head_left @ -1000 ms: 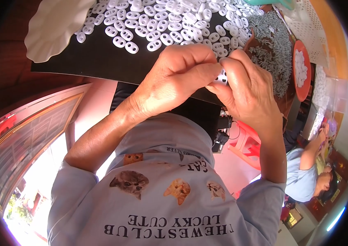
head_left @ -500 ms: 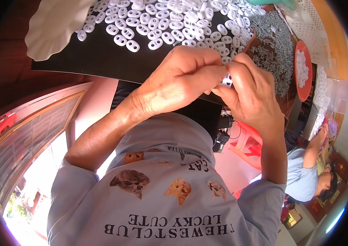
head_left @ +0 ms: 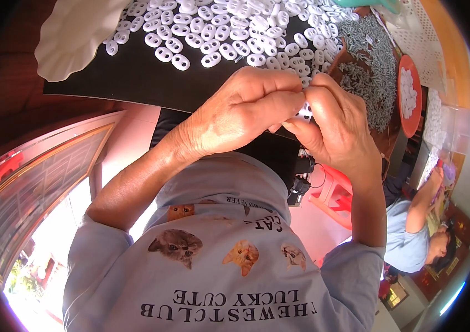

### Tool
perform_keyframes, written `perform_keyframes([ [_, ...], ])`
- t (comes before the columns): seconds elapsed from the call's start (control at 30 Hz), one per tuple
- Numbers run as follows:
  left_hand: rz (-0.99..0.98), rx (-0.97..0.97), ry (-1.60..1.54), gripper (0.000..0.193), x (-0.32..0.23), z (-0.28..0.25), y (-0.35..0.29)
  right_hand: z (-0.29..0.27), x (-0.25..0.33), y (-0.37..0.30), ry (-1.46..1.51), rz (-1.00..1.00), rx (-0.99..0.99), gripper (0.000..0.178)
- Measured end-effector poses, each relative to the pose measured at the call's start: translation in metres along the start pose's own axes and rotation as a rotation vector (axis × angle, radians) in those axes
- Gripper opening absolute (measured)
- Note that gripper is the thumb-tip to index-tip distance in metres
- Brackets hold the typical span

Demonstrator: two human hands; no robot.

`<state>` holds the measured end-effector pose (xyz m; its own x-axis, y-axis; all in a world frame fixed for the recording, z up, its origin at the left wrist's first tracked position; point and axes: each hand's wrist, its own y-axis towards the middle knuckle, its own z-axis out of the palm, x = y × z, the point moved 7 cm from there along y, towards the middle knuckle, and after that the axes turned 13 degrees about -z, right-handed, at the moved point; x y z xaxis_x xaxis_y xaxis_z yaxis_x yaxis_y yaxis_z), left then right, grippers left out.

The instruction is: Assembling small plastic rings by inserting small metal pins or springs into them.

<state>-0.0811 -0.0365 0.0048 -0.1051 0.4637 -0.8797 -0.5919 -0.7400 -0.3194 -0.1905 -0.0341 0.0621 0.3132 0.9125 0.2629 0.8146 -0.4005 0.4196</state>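
Note:
Close together above the table's near edge, my two hands work on a small white plastic cord lock (head_left: 304, 113) with dark holes, which peeks out between the fingertips. My left hand (head_left: 248, 110) is closed, thumb and forefinger pinched at the piece's left side. From the other side my right hand (head_left: 339, 119) pinches it between thumb and bent forefinger. Fingers cover most of the piece. Just beyond the hands lie many loose white oval two-holed pieces (head_left: 210, 59), spread over the black tabletop (head_left: 130, 77).
A heap of small grey metal springs (head_left: 376, 72) lies at right, beside an orange bowl (head_left: 402, 119) of white parts. A cream wavy-edged tray (head_left: 71, 41) stands at far left. Below right is a red stool (head_left: 331, 193); another person (head_left: 412, 232) sits farther right.
Both hands have dipped very slightly toward me, still pinching the white piece. A little more of its holed face shows between the fingers.

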Motion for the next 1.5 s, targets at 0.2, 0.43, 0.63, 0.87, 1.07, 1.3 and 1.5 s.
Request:
perform_keyframes([
  [0.2, -0.011, 0.02, -0.016, 0.018, -0.001, 0.001, -0.001, 0.0, -0.001, 0.0, 0.024, 0.002, -0.006, 0.038],
  [0.43, -0.015, 0.008, -0.081, 0.019, 0.004, -0.003, -0.002, 0.0, 0.001, 0.002, -0.038, 0.009, -0.012, 0.041],
  [0.63, 0.008, 0.003, -0.095, 0.019, 0.006, -0.002, -0.001, -0.003, 0.003, 0.004, -0.027, 0.001, -0.027, 0.044],
  [0.87, 0.055, -0.01, -0.041, 0.022, 0.002, -0.002, 0.0, 0.007, -0.001, -0.005, -0.112, 0.037, -0.086, 0.045],
  [1.07, 0.015, -0.009, -0.065, 0.024, 0.009, 0.0, 0.002, 0.009, 0.002, -0.005, -0.139, 0.002, -0.106, 0.04],
  [1.3, 0.092, -0.053, 0.081, 0.021, 0.004, -0.001, 0.004, 0.011, 0.004, -0.003, -0.144, -0.011, -0.112, 0.038],
  [1.5, 0.049, -0.085, -0.004, 0.021, 0.002, -0.004, 0.007, 0.014, 0.002, 0.0, -0.123, 0.007, -0.106, 0.038],
])
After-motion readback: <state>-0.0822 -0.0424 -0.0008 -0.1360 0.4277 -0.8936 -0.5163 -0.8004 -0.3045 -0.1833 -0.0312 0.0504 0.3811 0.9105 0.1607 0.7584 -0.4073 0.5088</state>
